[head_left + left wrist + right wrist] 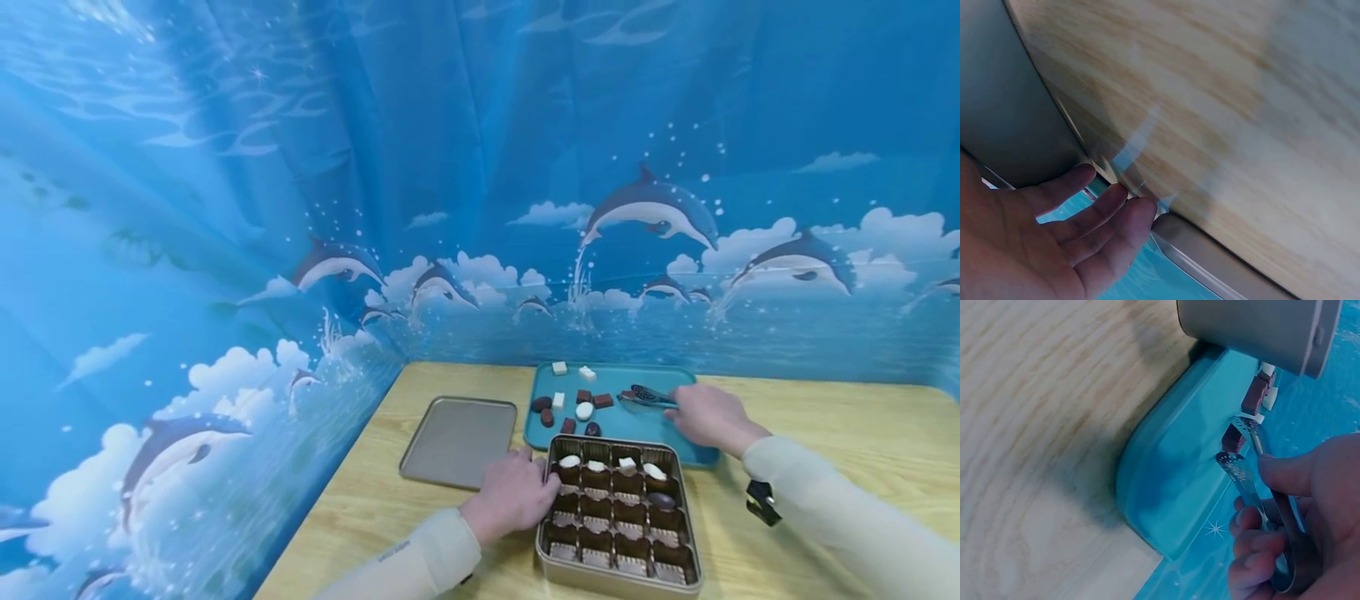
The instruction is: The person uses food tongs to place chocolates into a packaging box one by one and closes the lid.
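My right hand (708, 415) grips small metal tongs (654, 397) over the teal tray (637, 429). In the right wrist view, the perforated tips of the tongs stand either side of a brown chocolate (1232, 439). My left hand (513, 493) rests against the left side of a square tin (618, 579), its fingers relaxed at the wall. Inside the tin is a brown divided insert (613, 507). White chocolates (627, 463) sit in its far row, and a dark oval chocolate (662, 501) lies in the right column, second row from the back.
White and brown chocolates, among them a white oval one (584, 411), are spread over the tray's left half. A flat metal lid (459, 442) lies left of the tray on the wooden table (832, 442). Behind hangs a blue dolphin-print cloth (480, 167).
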